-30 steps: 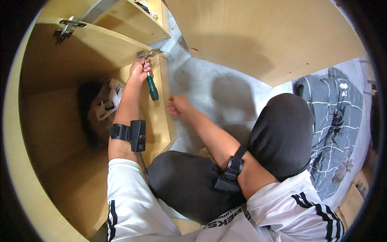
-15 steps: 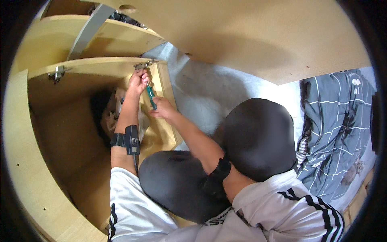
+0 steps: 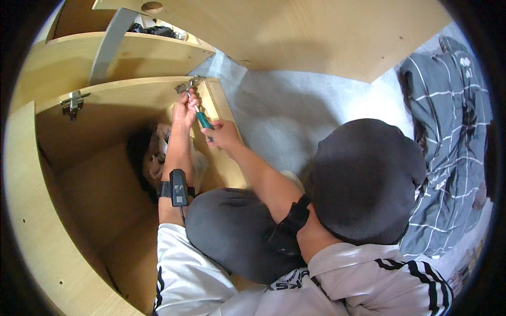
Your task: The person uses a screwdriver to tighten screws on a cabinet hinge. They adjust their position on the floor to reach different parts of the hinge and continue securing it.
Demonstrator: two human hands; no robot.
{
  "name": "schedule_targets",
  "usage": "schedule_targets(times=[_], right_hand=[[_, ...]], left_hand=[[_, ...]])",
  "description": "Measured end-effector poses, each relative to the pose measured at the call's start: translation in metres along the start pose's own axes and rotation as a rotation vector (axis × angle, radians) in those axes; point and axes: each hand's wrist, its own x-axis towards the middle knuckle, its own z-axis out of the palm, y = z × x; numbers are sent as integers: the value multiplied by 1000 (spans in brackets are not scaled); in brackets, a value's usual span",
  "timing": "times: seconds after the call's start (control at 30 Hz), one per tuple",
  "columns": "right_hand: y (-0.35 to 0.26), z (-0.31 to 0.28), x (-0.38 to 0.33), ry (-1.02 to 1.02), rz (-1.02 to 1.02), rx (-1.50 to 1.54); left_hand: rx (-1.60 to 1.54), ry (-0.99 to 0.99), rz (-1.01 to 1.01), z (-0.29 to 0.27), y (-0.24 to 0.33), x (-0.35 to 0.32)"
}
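Inside a light wooden cabinet [image 3: 95,158], a metal hinge [image 3: 183,88] sits on the upper board near the right corner. Just below it is my left hand [image 3: 183,110], its fingers closed around the thin shaft of a screwdriver; the fingers partly hide the tip and part of the hinge. My right hand [image 3: 223,135] grips the end of the screwdriver's green handle [image 3: 203,120], which slants up and left toward the hinge. A second metal hinge [image 3: 74,104] is fixed farther left on the same board.
A large wooden panel [image 3: 295,37] overhangs the far side. Crumpled plastic bags [image 3: 158,152] lie in the cabinet beside my left forearm. A dark checked quilt [image 3: 448,142] is on the right. My bent knees [image 3: 366,181] are close to my right arm.
The view has shifted slightly, so the panel and quilt sit differently in it. Both hands stay at the hinge with the screwdriver, whose handle now slants a little more.
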Motion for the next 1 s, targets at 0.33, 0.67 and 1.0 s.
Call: schedule_targets(times=[0.33, 0.67, 1.0], right_hand=[[-3, 18, -8, -69, 65, 230], [5, 17, -8, -93, 58, 386], [7, 21, -2, -7, 124, 350]], left_hand=[[347, 39, 13, 6, 8, -5], [272, 79, 102, 3, 1, -4], [428, 75, 147, 13, -2, -12]])
